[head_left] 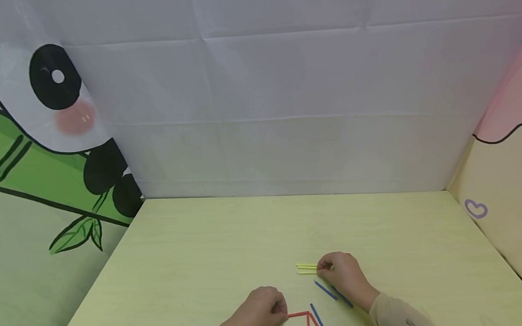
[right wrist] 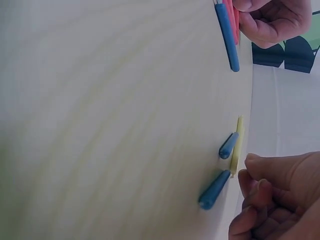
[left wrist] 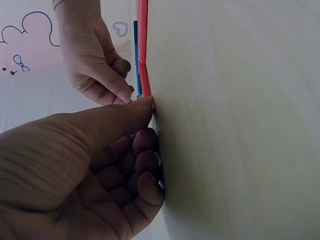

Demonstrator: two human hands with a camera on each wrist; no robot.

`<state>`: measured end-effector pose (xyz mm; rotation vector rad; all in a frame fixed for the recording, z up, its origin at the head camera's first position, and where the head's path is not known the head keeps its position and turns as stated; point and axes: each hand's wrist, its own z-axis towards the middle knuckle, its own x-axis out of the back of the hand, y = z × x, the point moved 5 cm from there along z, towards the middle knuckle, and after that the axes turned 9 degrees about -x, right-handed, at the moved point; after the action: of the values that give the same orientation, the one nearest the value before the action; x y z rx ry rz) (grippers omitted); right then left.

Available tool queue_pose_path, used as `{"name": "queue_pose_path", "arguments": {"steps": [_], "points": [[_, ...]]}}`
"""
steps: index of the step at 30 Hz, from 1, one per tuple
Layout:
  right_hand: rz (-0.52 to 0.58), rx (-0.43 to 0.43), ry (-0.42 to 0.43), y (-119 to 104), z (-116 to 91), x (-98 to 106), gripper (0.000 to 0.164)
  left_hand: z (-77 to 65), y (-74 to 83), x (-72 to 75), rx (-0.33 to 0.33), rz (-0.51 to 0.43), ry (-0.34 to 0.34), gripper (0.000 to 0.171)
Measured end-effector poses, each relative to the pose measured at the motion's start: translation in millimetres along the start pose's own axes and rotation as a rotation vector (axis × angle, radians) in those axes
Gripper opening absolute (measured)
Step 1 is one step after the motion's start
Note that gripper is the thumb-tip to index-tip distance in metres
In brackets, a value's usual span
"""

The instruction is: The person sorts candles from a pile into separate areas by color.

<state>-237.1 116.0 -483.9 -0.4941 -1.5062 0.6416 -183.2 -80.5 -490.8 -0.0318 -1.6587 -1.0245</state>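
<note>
My left hand (head_left: 259, 311) pinches the left end of a red stick (head_left: 298, 314) lying on the table; in the left wrist view the thumb and a finger meet on the red stick (left wrist: 143, 30). Two more red sticks fan down from that stick's right end. Up and to the right is my right hand (head_left: 345, 276), its fingertips beside the right ends of several yellow sticks (head_left: 306, 269). In the right wrist view its fingers are loosely curled, and nothing shows between thumb and forefinger. Blue sticks (head_left: 325, 290) lie below the yellow ones, one partly behind the right hand.
Another blue stick (head_left: 317, 317) slants close to the red ones. The pale yellow table (head_left: 181, 261) meets a white sheet (head_left: 282, 79) at its back edge. Printed cartoon panels stand on the left and right.
</note>
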Motion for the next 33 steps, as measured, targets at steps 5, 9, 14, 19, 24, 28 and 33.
{"name": "queue_pose_path", "arguments": {"steps": [5,9,14,19,24,28,33], "points": [[0.018,0.012,-0.001,-1,-2,1,0.014,-0.4,-0.7,1.3,-0.016,0.009,0.012,0.017],[0.025,0.001,-0.018,0,-4,0,0.014,-0.2,-1.2,1.5,-0.025,0.005,0.02,0.016],[0.042,-0.022,-0.047,1,-5,-1,0.014,-0.1,-1.8,1.7,-0.019,-0.014,0.022,0.015],[0.078,-0.025,-0.062,1,-6,0,0.014,-0.7,-2.4,1.5,-0.022,-0.014,0.024,0.014],[0.095,-0.049,-0.081,3,-7,2,0.013,-0.1,-1.0,3.1,-0.048,-0.008,0.042,0.013],[0.091,-0.064,-0.095,4,-9,1,0.012,0.3,-0.7,5.7,-0.053,0.0,0.052,0.013],[0.096,-0.064,-0.106,3,-13,1,0.011,0.4,-2.9,8.8,-0.048,-0.012,0.06,0.012]]}}
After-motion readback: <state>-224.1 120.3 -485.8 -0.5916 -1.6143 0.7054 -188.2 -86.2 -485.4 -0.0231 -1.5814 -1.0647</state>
